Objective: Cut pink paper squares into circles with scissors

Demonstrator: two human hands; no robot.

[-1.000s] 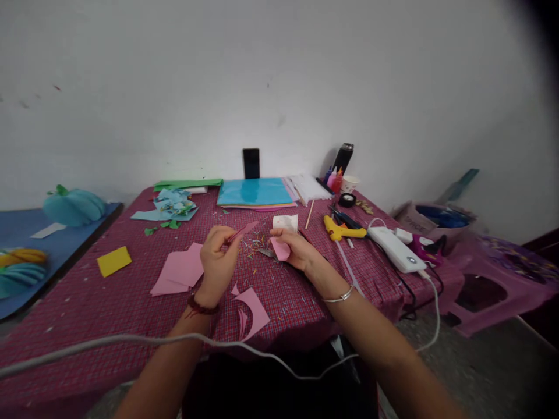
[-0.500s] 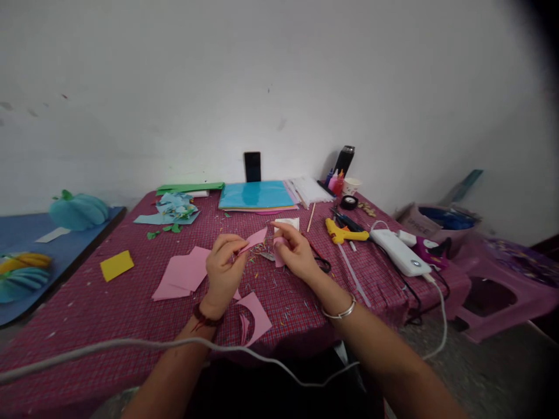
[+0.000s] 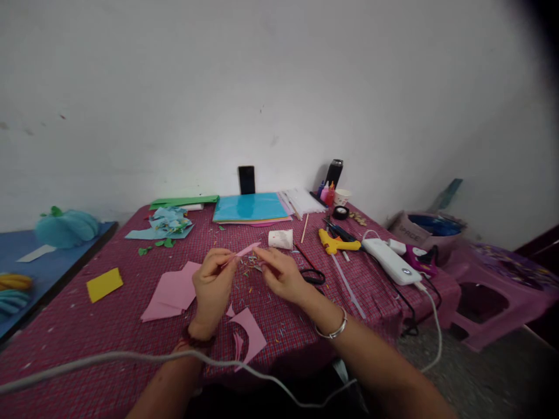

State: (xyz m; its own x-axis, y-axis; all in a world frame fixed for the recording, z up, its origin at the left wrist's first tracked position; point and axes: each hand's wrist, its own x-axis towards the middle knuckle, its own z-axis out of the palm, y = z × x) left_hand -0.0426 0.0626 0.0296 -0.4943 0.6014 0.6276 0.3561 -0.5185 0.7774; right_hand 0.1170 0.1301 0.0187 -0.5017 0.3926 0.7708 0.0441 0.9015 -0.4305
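Pink paper piece between hands above desk; left hand's fingers pinch it, right hand's fingers at its other end, grip unclear. Curved-edge pink offcut suggests some cutting done; pink sheets look uncurved.

A plain, pale grey wall rose behind everything I could see, with small dark scuffs off to the left. Soft, dull light lay brightest on its middle and faded to the right. Against it stood a table under a red checked cloth, a blue surface to its left, a pink plastic stool to its right, on a dim grey floor.
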